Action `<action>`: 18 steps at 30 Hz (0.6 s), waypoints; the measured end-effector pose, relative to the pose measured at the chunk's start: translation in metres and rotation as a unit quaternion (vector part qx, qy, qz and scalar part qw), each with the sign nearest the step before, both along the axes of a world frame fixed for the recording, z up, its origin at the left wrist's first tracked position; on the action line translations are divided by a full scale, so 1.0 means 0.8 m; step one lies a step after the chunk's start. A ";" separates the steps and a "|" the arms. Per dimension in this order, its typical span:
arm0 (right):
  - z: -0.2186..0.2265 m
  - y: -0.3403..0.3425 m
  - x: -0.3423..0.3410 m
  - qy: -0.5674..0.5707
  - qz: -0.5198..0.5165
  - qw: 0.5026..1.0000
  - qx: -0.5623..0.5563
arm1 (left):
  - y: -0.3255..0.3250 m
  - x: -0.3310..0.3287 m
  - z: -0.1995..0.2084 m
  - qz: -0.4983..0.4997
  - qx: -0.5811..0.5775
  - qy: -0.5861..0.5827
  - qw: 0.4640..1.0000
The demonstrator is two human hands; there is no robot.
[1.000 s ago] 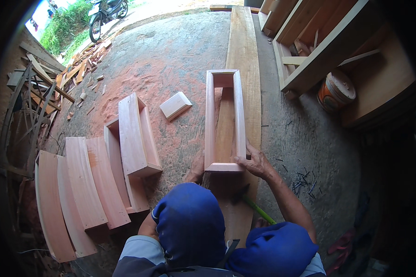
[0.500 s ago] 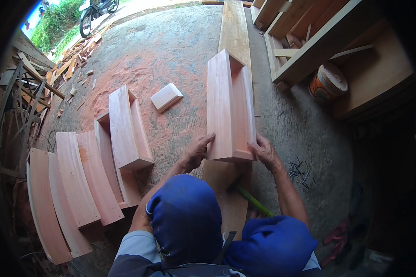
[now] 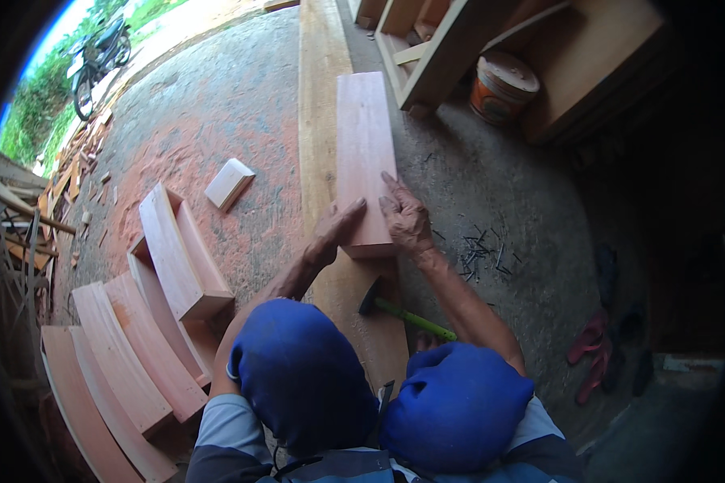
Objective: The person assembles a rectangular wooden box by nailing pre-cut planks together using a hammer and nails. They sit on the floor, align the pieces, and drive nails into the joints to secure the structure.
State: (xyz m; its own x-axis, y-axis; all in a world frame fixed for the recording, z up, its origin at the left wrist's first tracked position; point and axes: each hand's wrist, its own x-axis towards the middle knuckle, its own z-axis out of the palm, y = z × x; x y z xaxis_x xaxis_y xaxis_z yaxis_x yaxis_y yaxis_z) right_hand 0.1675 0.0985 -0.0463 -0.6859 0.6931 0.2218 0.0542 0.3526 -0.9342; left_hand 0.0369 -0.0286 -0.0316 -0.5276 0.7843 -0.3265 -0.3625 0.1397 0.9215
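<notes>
Presently holding box (image 3: 366,145) between left hand (image 3: 337,227) and right hand (image 3: 407,216). Noted hammer (image 3: 411,319) just off box's near end, nails (image 3: 477,252) right of box, block (image 3: 228,183) left of box.

The left hand (image 3: 338,225) and the right hand (image 3: 407,217) touched the near part of a pink wooden box (image 3: 366,145) on a long board (image 3: 321,121). A hammer (image 3: 415,319) with a green handle lay nearer. Dark nails (image 3: 485,253) lay to the right. More wooden boxes (image 3: 177,258) sat on the left, and a motorbike (image 3: 97,64) stood far left.
</notes>
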 end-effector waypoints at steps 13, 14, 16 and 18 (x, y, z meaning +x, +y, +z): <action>-0.108 0.028 0.243 -0.189 -0.228 0.955 -0.021 | -0.088 -0.038 -0.047 0.148 0.064 -0.007 0.987; -0.109 0.030 0.262 -0.225 -0.255 0.940 -0.032 | -0.090 -0.049 -0.040 0.152 0.067 -0.010 0.986; -0.127 0.036 0.300 -0.256 -0.249 0.934 0.032 | -0.090 -0.070 -0.040 0.130 0.046 -0.006 0.990; -0.131 0.036 0.315 -0.270 -0.262 0.925 0.055 | -0.097 -0.081 -0.046 0.116 0.031 0.026 0.992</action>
